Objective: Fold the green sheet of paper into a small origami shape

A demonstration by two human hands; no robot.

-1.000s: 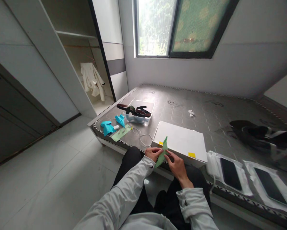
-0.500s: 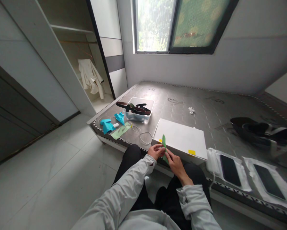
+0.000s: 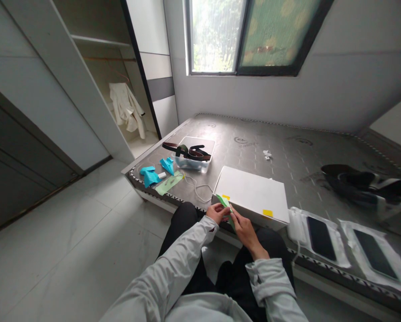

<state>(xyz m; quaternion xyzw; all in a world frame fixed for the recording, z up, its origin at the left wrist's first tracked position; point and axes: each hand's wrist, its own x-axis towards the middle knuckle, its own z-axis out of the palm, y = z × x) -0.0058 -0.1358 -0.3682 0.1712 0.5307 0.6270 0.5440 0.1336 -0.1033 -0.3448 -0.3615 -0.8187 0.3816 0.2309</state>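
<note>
**Left hand** (image 3: pixel 217 213): fingers curled, pinching one side of the green paper (image 3: pixel 224 201).
**Right hand** (image 3: pixel 243 228): thumb and fingers pinching the paper's lower end.
**Paper**: folded, held between both hands, just in front of the white box (image 3: pixel 250 197).
**Mattress** (image 3: pixel 287 156): holds the box, blue paper shapes (image 3: pixel 149 176), a clear bin (image 3: pixel 200 163) with belts (image 3: pixel 187 152), a cable (image 3: pixel 198 190) and bagged phones (image 3: pixel 321 239).

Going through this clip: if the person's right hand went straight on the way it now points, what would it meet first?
The folded green paper, already at the right hand's fingers. Past the paper, probably the left hand, though depth is hard to judge here.
</note>
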